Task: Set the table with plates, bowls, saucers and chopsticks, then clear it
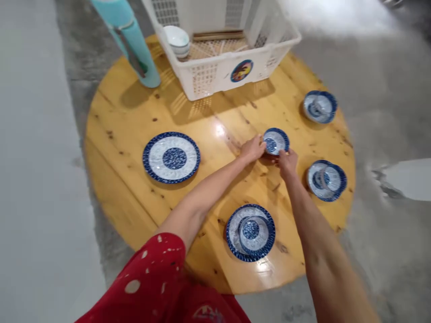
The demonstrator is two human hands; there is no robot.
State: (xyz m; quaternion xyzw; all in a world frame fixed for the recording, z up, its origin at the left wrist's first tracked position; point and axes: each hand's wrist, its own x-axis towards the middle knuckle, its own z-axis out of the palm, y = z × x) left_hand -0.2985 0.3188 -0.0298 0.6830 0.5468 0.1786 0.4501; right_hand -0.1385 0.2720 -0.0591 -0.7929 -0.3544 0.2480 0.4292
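Note:
Both my hands are on a small blue-and-white bowl [276, 141] above the right half of the round wooden table [208, 197]. My left hand [253, 148] grips its left rim, fingers closed. On the lower right rim, my right hand [287, 162] pinches the edge. The bowl looks tilted toward me, and I see its dark blue centre; whether it touches the table I cannot tell. To the left lies a large blue-rimmed plate [156, 163]. Nearest to me is a plate [232, 237] with a small bowl [262, 237] on it.
A white plastic basket [215, 76] stands at the back with white bowls [178, 40] inside. Left of it rises a light-blue bottle [148, 74]. Near the right edge sit two dish stacks, an upper stack [319, 107] and a lower stack [326, 180].

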